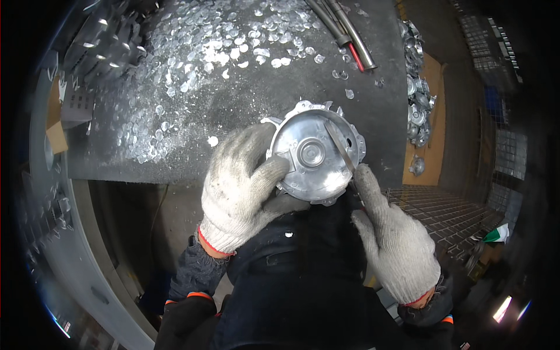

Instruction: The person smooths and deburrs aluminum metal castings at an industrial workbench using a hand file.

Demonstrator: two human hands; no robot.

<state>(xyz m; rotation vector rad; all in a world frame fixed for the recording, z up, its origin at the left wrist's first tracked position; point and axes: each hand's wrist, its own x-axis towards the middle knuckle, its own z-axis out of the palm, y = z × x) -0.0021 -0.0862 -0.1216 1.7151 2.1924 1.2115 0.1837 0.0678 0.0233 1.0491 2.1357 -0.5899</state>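
In front of me is a round, silvery cast-metal cover [291, 140], its shallow hollow side up with a ringed boss in the middle and small uneven tabs around the rim. My left hand [236, 181], in a whitish knit glove, grips its left and near edge, the thumb lying inside the hollow. My right hand [394, 236], gloved alike, is closed round a narrow flat metal file [340, 144] at the cover's lower right. The file slants over the right rim, its far end above the hollow; its handle is mostly hidden by the hand.
Many small shiny metal flakes [216, 44] lie over the dark bench top [233, 105]. Metal bars and a red-handled tool [354, 57] lie at its far side. Right of the bench, several metal castings [417, 111] sit on cardboard [433, 134], near wire mesh [434, 213]. A box [77, 107] stands left.
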